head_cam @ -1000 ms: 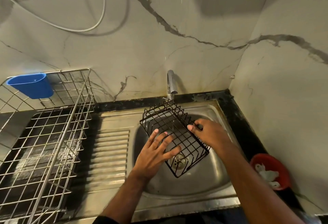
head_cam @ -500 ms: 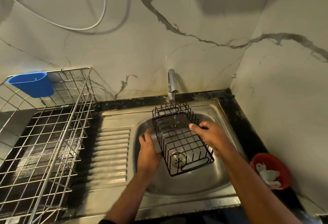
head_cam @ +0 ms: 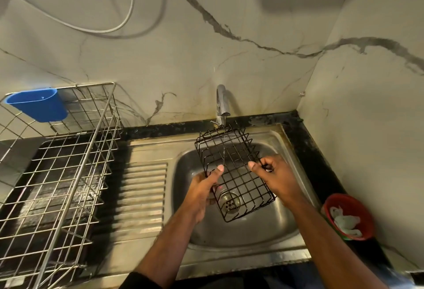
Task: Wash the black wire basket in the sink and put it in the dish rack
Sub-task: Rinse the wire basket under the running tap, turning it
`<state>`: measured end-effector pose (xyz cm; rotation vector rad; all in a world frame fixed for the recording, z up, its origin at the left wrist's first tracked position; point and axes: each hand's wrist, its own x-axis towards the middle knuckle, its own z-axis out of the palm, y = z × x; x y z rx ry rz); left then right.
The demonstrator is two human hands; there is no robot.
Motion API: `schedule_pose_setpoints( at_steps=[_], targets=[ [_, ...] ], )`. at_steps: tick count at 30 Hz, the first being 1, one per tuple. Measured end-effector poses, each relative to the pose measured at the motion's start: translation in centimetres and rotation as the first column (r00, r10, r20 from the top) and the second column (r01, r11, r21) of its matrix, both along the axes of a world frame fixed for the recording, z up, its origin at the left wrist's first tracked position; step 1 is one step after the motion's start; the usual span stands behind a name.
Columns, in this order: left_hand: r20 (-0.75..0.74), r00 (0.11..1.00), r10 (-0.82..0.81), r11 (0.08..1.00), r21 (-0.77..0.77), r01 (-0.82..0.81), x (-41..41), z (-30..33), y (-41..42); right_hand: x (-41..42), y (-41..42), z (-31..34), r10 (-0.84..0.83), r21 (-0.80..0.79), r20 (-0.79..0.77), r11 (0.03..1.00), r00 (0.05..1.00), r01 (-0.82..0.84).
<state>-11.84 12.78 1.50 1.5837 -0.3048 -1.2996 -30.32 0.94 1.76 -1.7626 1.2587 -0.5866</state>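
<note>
The black wire basket (head_cam: pixel 231 165) is held tilted over the steel sink (head_cam: pixel 250 231), its far end up under the tap (head_cam: pixel 221 103). A thin stream of water runs from the tap through its grid. My left hand (head_cam: pixel 204 188) grips the basket's left long edge, thumb on top. My right hand (head_cam: pixel 273 174) grips the right long edge, fingers curled around the wire. The drain shows through the basket's lower end. The metal dish rack (head_cam: pixel 68 174) stands left of the sink.
A blue plastic cup (head_cam: pixel 39 104) hangs on the rack's back corner. A ribbed steel drainboard (head_cam: pixel 142 192) lies between rack and sink. A red bowl (head_cam: pixel 348 216) with white scraps sits on the black counter at the right. Marble walls close off the back and right.
My left hand has come off the basket's grid face and taken hold of its left edge. The basket has turned and risen under the tap, where water now runs.
</note>
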Motion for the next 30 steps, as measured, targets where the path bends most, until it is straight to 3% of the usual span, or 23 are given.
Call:
schedule_pose_setpoints(
  at_steps=[5,9,18,25,30],
  targets=[
    [0.042,0.999,-0.028,0.996,-0.085,0.032,-0.3,0.0,0.0,-0.9,-0.5,-0.8,0.014,0.023,0.012,1.000,1.000,-0.014],
    [0.187,0.982,-0.012,0.989,-0.142,0.039,-0.7,0.1,-0.2,-1.5,-0.9,-2.0,0.051,0.040,-0.035,0.998,0.998,-0.050],
    [0.457,0.887,-0.065,0.994,-0.050,0.099,-0.1,-1.1,-0.7,-1.7,0.2,-2.1,0.033,0.041,-0.080,0.999,0.996,-0.030],
    [0.504,0.836,-0.216,0.971,0.024,0.237,2.0,-2.5,-3.1,-1.5,0.5,-3.1,-0.055,0.025,-0.114,0.998,0.992,0.059],
    [0.395,0.858,-0.328,0.939,0.042,0.340,3.2,-3.2,-5.0,-2.0,0.4,-3.5,-0.071,0.047,-0.138,0.996,0.988,0.078]
  ],
)
